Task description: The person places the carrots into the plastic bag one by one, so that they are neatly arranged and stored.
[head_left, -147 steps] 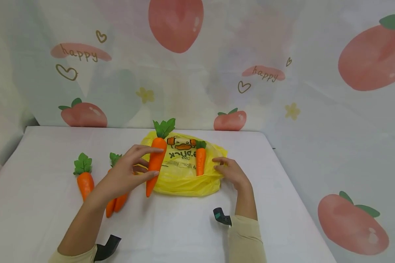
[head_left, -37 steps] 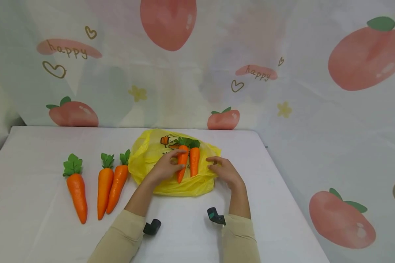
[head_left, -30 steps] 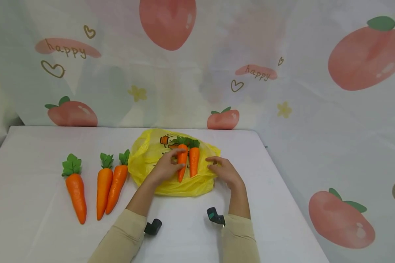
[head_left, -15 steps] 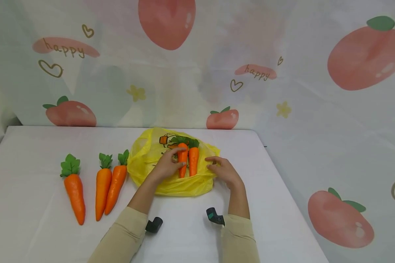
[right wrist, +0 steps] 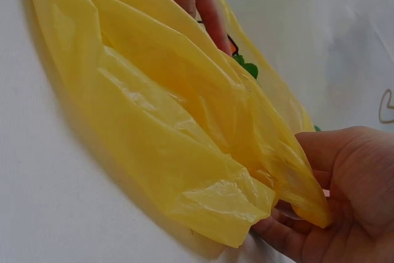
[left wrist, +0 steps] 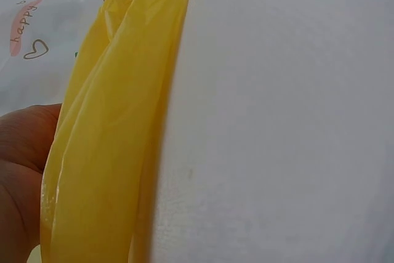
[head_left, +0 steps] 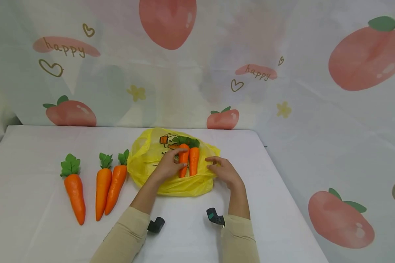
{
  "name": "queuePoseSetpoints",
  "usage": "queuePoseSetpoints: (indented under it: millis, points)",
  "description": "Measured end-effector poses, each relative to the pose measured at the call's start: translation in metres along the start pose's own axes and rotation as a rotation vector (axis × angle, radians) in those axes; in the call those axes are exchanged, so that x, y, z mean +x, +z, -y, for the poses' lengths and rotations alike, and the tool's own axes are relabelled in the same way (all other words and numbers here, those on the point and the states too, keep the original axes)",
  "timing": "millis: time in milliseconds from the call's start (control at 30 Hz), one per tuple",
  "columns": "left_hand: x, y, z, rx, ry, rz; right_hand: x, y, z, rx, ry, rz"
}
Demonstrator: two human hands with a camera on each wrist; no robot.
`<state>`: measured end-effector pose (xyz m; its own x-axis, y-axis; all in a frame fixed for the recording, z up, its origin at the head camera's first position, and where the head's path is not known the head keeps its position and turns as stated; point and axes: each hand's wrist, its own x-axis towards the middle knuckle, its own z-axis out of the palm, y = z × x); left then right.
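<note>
In the head view a yellow plastic bag [head_left: 184, 189] with a printed duck lies at the middle of the table, its mouth spread toward me. My left hand [head_left: 167, 167] reaches into it, thumb and fingers on either side of an orange carrot [head_left: 184, 157] with green leaves. A second carrot [head_left: 194, 160] lies right alongside, in the bag. The lower ends of both disappear behind the bag's front fold. At the right edge, my right hand [head_left: 227, 171] pinches the bag's rim; the right wrist view shows the yellow plastic [right wrist: 154, 121] between thumb and fingers.
Left of the bag, one carrot [head_left: 75, 195] lies apart and two others, a carrot [head_left: 102, 190] and a slimmer carrot [head_left: 116, 188], lie close together. The white-covered table [head_left: 184, 233] ends at a fruit-printed backdrop [head_left: 181, 73].
About five seconds ago my left hand held the carrot up left of the bag; now that carrot is inside, beside the other. It has settled slightly lately. My right hand keeps its grip.
</note>
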<state>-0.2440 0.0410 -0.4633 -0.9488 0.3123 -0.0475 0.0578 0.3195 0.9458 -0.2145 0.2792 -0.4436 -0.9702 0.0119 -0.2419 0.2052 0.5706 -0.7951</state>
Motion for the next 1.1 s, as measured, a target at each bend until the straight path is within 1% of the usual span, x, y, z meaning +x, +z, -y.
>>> queuePoseSetpoints:
  millis: [200,367,600,733,1100]
  points:
    - [0.0002,0.0015,0.0000,0.011,0.003,-0.020,-0.0001,0.0001,-0.0003,0.002,0.001,0.000]
    - [-0.0005,0.0017,0.0000,-0.004,0.001,-0.019,-0.0014,0.0005,0.0007,0.004,0.008,-0.002]
    - [-0.0009,0.0012,0.0019,0.010,0.010,-0.023,-0.0007,0.0001,-0.0002,-0.001,-0.006,-0.002]
    - [-0.0008,0.0006,0.0025,0.010,0.018,-0.019,-0.0005,0.0003,-0.0002,-0.003,0.001,-0.002]
    - [-0.0038,-0.0023,-0.0004,0.007,0.017,-0.023,-0.0001,-0.0004,-0.0008,-0.010,0.003,0.001]
